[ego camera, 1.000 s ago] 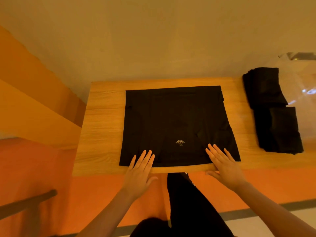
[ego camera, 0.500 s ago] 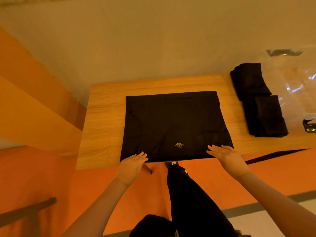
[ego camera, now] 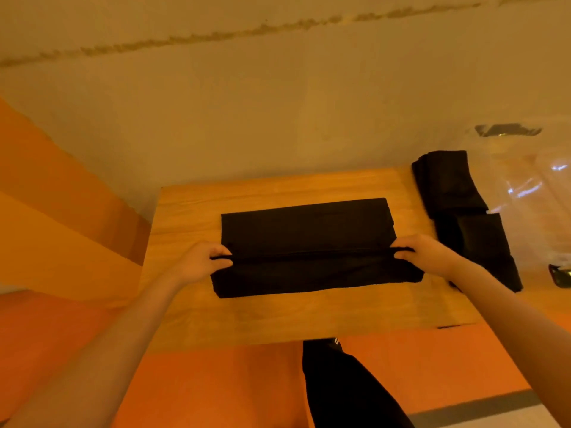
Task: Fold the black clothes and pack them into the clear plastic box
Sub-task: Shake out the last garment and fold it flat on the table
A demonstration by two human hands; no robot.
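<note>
A rectangular light-wood table [ego camera: 191,310] stands against a pale wall. At its far right a clear plastic box [ego camera: 531,186] sits, with a pile of folded black clothes [ego camera: 463,217] just beside it. A black garment [ego camera: 309,242] lies mid-table, its near edge doubled over. The left hand [ego camera: 200,261] and right hand [ego camera: 428,253] pinch that fold's ends, fingers curled.

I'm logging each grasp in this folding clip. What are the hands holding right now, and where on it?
Both grip the black garment on the table: the left hand pinches the left end of its folded-over edge, the right hand the right end.
</note>
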